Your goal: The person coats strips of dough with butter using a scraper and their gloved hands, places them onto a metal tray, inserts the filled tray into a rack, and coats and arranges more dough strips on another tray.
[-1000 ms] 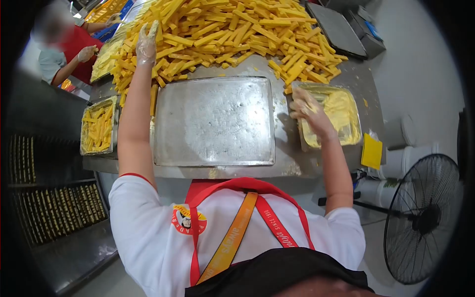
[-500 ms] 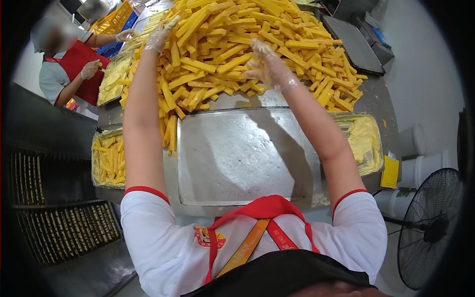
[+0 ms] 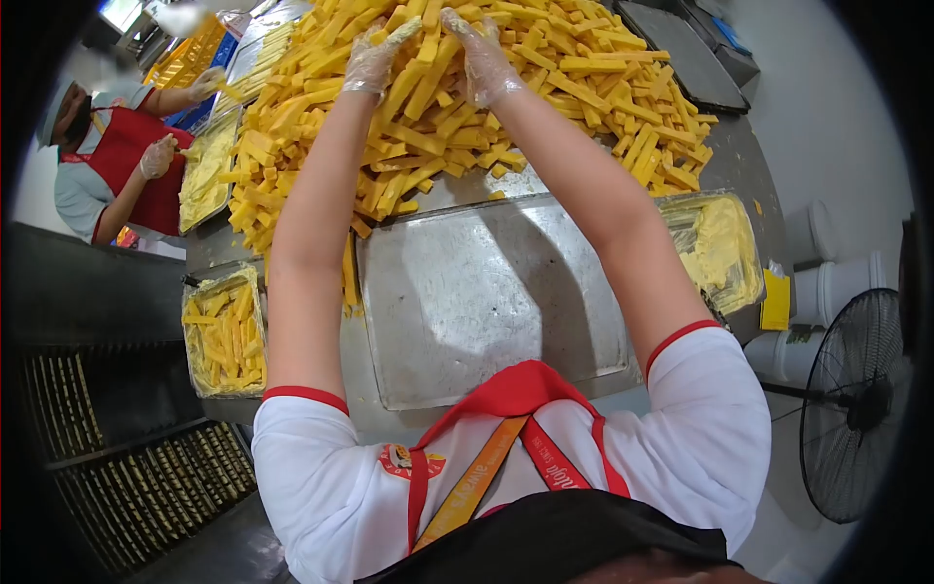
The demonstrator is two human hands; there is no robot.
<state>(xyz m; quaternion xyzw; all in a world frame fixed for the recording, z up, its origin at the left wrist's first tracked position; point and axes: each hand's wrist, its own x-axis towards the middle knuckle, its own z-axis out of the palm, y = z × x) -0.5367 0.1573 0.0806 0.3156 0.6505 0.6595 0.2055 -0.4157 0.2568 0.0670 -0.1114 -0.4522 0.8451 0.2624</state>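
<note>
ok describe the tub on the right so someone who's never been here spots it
Start at the metal table with its heap of yellow sticks, then find the flat tray in front of that heap. Just right of the tray sits a rectangular tub. It holds pale yellow spread, whereas the left tub holds yellow sticks.

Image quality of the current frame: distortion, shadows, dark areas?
Head view: strong wide-angle distortion, black vignette at the corners, fan stretched near the right edge; head view: dark shadow bands across the metal tray, paler sheen between them; head view: yellow sticks brightly lit, edges readable; head view: rack at lower left in gloom.
</note>
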